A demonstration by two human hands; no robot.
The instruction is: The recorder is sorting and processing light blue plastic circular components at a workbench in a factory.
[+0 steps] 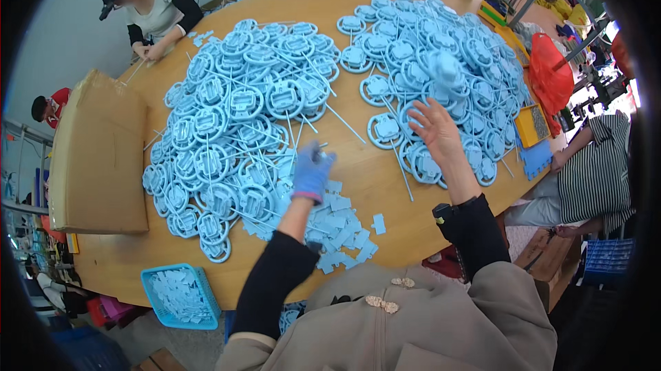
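Note:
My left hand, in a blue-purple glove, has its fingers curled at the near edge of the left pile of light-blue plastic rings on thin stems. Whatever it pinches is too small to make out. Loose flat light-blue plastic pieces lie scattered just below that hand. My bare right hand is raised with spread fingers beside the right pile of similar ringed parts. Just beyond its fingertips, a blurred light-blue ringed part shows over that pile, apart from the hand.
A cardboard box stands at the table's left edge. Near it is a blue basket of flat pieces. A yellow tray and a red bag are at the right. One person works at the far left; another sits right.

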